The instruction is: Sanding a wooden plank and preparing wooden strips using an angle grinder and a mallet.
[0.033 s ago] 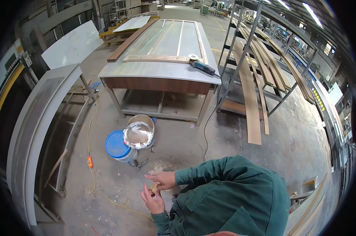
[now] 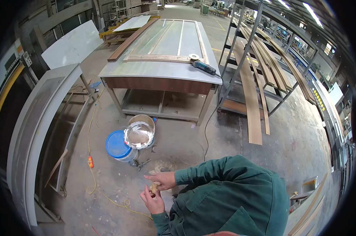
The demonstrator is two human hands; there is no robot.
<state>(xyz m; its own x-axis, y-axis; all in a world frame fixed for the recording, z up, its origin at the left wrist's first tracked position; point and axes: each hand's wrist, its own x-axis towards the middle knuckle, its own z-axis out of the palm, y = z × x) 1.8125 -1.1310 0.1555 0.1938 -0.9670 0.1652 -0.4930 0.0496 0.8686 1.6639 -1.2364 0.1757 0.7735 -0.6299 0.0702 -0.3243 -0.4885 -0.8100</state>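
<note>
Both my hands are together in front of me, low over the concrete floor, on a small tan lump (image 2: 155, 186). Its kind is too small to make out. My right hand (image 2: 165, 180) reaches across from the right in a green sleeve, its index finger stretched to the left and the other fingers closed by the lump. Just below, my left hand (image 2: 152, 203) has its fingers curled round the lump's lower side. Beyond the hands stand an open bucket (image 2: 139, 134) with white residue on it and a tub with a blue lid (image 2: 117, 144).
A workbench (image 2: 154, 70) ahead bears a wooden frame (image 2: 154, 58) and an angle grinder (image 2: 203, 67). Shelving with long boards (image 2: 253, 118) stands on the right, a long grey panel (image 2: 32, 118) on the left. A yellow cord (image 2: 107, 196) and a dark cable (image 2: 206, 137) cross the floor.
</note>
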